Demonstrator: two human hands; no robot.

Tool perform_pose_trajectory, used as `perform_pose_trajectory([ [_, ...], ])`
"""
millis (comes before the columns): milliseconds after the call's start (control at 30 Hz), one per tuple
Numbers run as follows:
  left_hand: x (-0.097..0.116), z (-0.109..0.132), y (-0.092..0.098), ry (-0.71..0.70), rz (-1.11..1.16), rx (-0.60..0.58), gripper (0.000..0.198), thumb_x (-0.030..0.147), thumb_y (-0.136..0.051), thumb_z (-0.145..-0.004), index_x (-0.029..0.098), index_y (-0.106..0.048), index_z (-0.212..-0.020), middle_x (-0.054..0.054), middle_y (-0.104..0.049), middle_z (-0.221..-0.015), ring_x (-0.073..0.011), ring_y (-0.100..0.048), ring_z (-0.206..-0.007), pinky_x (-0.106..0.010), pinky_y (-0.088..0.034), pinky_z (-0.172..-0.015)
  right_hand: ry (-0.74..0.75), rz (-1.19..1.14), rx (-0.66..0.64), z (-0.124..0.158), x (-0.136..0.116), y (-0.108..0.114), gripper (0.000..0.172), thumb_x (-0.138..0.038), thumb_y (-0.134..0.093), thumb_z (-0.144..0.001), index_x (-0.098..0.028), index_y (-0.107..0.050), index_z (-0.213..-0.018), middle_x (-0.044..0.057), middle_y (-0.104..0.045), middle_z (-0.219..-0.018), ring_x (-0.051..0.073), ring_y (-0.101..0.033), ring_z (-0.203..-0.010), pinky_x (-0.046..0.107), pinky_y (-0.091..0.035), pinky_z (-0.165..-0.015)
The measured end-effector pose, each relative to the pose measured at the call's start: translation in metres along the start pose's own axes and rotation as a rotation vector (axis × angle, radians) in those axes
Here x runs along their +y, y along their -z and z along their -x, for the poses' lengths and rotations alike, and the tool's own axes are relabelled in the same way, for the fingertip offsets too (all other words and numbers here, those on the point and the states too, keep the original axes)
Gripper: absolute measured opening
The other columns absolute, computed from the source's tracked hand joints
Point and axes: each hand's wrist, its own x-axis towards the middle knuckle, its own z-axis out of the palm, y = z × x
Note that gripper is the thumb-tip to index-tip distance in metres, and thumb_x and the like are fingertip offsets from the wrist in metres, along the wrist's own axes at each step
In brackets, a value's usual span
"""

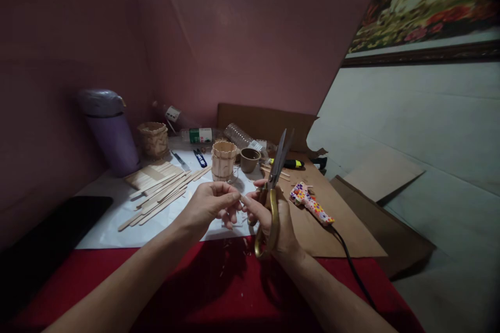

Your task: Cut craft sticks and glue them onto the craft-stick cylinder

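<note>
In the head view, taking the point where the hands meet as the middle of a clock dial, the left hand (216, 203) comes in from eight o'clock, thumb and forefinger brought together at the tips; anything between them is too small to make out, so I cannot tell whether it grips something. The right hand (279, 223), from four o'clock, is closed around the gold handles of the scissors (272, 184), whose blades stand slightly parted, pointing towards half past twelve. A wooden basket (223, 161) stands near at eleven, a brown pot (250, 160) just beside it at half past twelve. Flat wooden sticks (164, 195) spread at nine, with a second wooden basket (153, 140) and a purple tumbler (111, 138) farther off at ten. A flower-patterned glue gun (310, 204) lies at three on brown cardboard (332, 239). Red cloth (203, 291) covers six.
</note>
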Motion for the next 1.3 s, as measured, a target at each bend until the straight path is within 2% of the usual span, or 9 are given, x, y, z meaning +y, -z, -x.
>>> perform_pose_trajectory([
  [200, -0.001, 0.0, 0.002, -0.038, 0.021, -0.048, 0.023, 0.032, -0.068, -0.079, 0.011, -0.063, -0.071, -0.007, -0.068, -0.071, -0.0106, -0.059, -0.049, -0.021, -0.048, -0.042, -0.011, -0.027, -0.013, 0.002, -0.003, 0.0, 0.042, -0.028, -0.076, -0.069, -0.022, -0.047, -0.098, -0.007, -0.061, -0.066, 0.01, -0.055, -0.051, 0.022, -0.04, -0.048],
  [433, 0.003, 0.001, 0.001, -0.005, -0.045, -0.015, 0.023, 0.03, -0.072, -0.075, 0.011, -0.062, -0.068, -0.006, -0.067, -0.064, -0.0115, -0.058, -0.044, -0.023, -0.049, -0.04, -0.029, -0.03, -0.043, 0.001, 0.002, 0.002, 0.044, -0.03, -0.077, -0.07, -0.022, -0.047, -0.1, -0.007, -0.061, -0.066, 0.01, -0.055, -0.052, 0.021, -0.042, -0.048],
  [500, 0.004, 0.002, 0.001, 0.015, -0.014, -0.03, 0.023, 0.03, -0.073, -0.074, 0.011, -0.062, -0.067, -0.006, -0.066, -0.064, -0.0115, -0.058, -0.045, -0.022, -0.049, -0.04, -0.04, -0.035, -0.057, 0.002, 0.001, 0.003, 0.045, -0.035, -0.078, -0.07, -0.022, -0.047, -0.1, -0.007, -0.06, -0.066, 0.01, -0.056, -0.053, 0.02, -0.042, -0.048],
  [600, 0.009, 0.002, 0.004, 0.044, 0.082, -0.033, 0.024, 0.03, -0.075, -0.072, 0.011, -0.061, -0.066, -0.005, -0.065, -0.062, -0.0109, -0.058, -0.044, -0.021, -0.048, -0.039, -0.082, -0.054, -0.135, 0.004, -0.004, 0.005, 0.055, -0.056, -0.074, -0.071, -0.02, -0.049, -0.104, -0.004, -0.061, -0.068, 0.01, -0.055, -0.052, 0.02, -0.042, -0.046],
  [700, 0.017, 0.001, 0.009, 0.031, 0.159, 0.01, 0.023, 0.027, -0.077, -0.067, 0.011, -0.061, -0.067, -0.003, -0.064, -0.06, -0.0105, -0.057, -0.042, -0.02, -0.046, -0.037, -0.178, -0.04, -0.273, 0.008, -0.01, 0.006, 0.072, -0.076, -0.066, -0.065, -0.017, -0.055, -0.105, -0.001, -0.061, -0.067, 0.01, -0.053, -0.048, 0.021, -0.042, -0.043],
  [833, 0.026, 0.001, 0.014, -0.022, 0.198, 0.101, 0.022, 0.025, -0.076, -0.068, 0.012, -0.06, -0.066, -0.002, -0.063, -0.058, -0.0089, -0.055, -0.04, -0.018, -0.044, -0.036, -0.269, 0.053, -0.422, 0.015, -0.008, 0.004, 0.078, -0.086, -0.057, -0.06, -0.016, -0.057, -0.095, -0.002, -0.059, -0.063, 0.007, -0.048, -0.041, 0.019, -0.041, -0.041],
  [1033, 0.028, 0.003, 0.015, -0.076, 0.192, 0.179, 0.02, 0.026, -0.074, -0.068, 0.013, -0.059, -0.065, 0.0, -0.061, -0.057, -0.0077, -0.051, -0.037, -0.018, -0.038, -0.033, -0.333, 0.078, -0.455, 0.022, -0.001, 0.002, 0.081, -0.089, -0.053, -0.058, -0.017, -0.051, -0.093, -0.006, -0.052, -0.058, 0.005, -0.042, -0.038, 0.016, -0.036, -0.036],
  [1167, 0.03, 0.003, 0.012, -0.084, 0.199, 0.215, 0.022, 0.026, -0.076, -0.066, 0.013, -0.059, -0.064, 0.0, -0.061, -0.056, -0.0078, -0.051, -0.038, -0.018, -0.039, -0.034, -0.331, 0.104, -0.453, 0.022, -0.004, 0.001, 0.079, -0.091, -0.05, -0.058, -0.018, -0.049, -0.09, -0.008, -0.048, -0.055, 0.005, -0.04, -0.039, 0.016, -0.034, -0.037],
  [1300, 0.029, 0.003, 0.011, -0.088, 0.215, 0.242, 0.024, 0.027, -0.078, -0.064, 0.012, -0.059, -0.063, 0.0, -0.061, -0.055, -0.0081, -0.052, -0.038, -0.018, -0.039, -0.034, -0.291, 0.163, -0.485, 0.018, -0.002, 0.002, 0.084, -0.092, -0.048, -0.058, -0.017, -0.05, -0.096, -0.007, -0.047, -0.055, 0.005, -0.038, -0.039, 0.017, -0.032, -0.036],
])
